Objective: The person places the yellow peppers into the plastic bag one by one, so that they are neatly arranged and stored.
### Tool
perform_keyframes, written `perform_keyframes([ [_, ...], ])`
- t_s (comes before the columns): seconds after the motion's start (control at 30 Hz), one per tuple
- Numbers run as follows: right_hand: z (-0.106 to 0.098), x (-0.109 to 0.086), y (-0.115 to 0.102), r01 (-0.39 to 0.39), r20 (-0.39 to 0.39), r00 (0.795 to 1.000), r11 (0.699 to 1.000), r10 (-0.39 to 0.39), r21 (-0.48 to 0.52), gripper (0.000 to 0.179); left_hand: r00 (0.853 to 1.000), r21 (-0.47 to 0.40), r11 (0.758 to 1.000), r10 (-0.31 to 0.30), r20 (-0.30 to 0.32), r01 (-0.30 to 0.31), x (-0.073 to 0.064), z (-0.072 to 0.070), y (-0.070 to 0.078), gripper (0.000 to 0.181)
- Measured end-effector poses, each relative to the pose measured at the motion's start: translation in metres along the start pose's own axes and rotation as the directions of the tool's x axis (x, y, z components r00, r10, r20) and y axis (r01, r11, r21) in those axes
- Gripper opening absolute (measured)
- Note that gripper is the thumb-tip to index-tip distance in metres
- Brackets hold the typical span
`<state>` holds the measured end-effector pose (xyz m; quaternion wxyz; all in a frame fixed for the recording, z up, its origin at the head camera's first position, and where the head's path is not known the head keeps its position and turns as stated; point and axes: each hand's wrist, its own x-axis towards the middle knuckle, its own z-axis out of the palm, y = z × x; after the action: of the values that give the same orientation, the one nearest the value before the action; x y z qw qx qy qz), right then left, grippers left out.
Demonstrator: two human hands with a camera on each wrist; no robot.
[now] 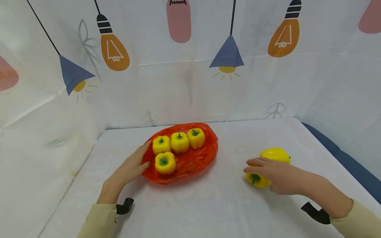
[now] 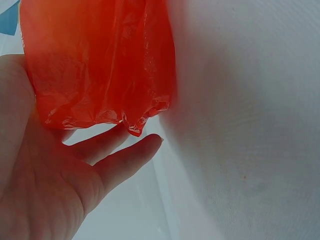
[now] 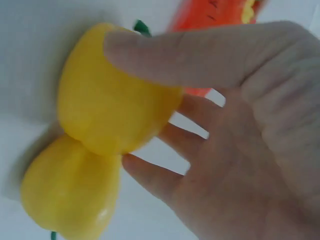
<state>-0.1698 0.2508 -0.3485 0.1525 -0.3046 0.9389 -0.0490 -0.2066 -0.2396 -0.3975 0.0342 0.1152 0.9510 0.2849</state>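
A red plastic-covered bowl (image 1: 193,162) stands at the middle of the table with several yellow bell peppers (image 1: 165,163) inside, green stems showing. My left hand (image 1: 131,167) lies against the bowl's left side, its fingers spread and nearly straight along the crinkled red plastic (image 2: 95,65) in the left wrist view. On the right, my right hand (image 1: 278,175) holds a yellow bell pepper (image 3: 110,110), thumb on one side and fingers on the other. A second loose yellow bell pepper (image 1: 275,154) lies just behind it, and the two appear to touch in the right wrist view.
A white cloth covers the table (image 1: 208,208). Behind it hangs a white sheet (image 1: 190,89) printed with lamps and bulbs. Something dark blue (image 1: 345,155) runs past the table's right edge. Black straps (image 1: 315,213) stick out near both wrists.
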Motion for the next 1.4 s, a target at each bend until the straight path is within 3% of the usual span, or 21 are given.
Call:
perform_keyframes([
  [0.17,0.008,0.007,0.001,0.010,-0.068,0.998,0.996,-0.016,-0.094,0.077,1.000,-0.004,1.000,-0.018,0.006,0.018,0.000,0.000,0.001,0.077],
  [0.47,0.010,0.018,-0.003,0.002,-0.081,0.997,0.985,-0.016,-0.170,0.067,1.000,0.003,1.000,-0.013,0.009,0.013,0.001,0.000,0.001,0.078],
  [0.8,0.003,0.032,-0.009,0.017,-0.116,0.993,0.998,-0.023,-0.053,0.062,1.000,0.003,1.000,-0.004,0.007,0.004,0.001,0.000,0.000,0.077],
  [0.93,0.000,0.042,-0.011,0.031,-0.167,0.985,0.999,-0.034,-0.023,0.063,1.000,-0.008,1.000,-0.017,0.009,0.017,0.001,0.001,0.000,0.077],
  [1.07,-0.006,0.053,-0.015,0.078,-0.274,0.958,0.996,-0.084,-0.032,0.066,1.000,-0.008,1.000,-0.018,0.015,0.018,0.001,0.001,-0.001,0.078],
  [1.27,-0.026,0.066,-0.024,0.194,-0.456,0.869,0.980,-0.191,-0.042,0.070,1.000,-0.002,1.000,-0.016,0.011,0.016,0.002,0.003,-0.002,0.079],
  [1.4,-0.035,0.079,-0.036,0.264,-0.530,0.817,0.964,-0.228,-0.008,0.071,1.000,0.003,1.000,-0.011,0.010,0.011,0.002,0.004,-0.003,0.078],
])
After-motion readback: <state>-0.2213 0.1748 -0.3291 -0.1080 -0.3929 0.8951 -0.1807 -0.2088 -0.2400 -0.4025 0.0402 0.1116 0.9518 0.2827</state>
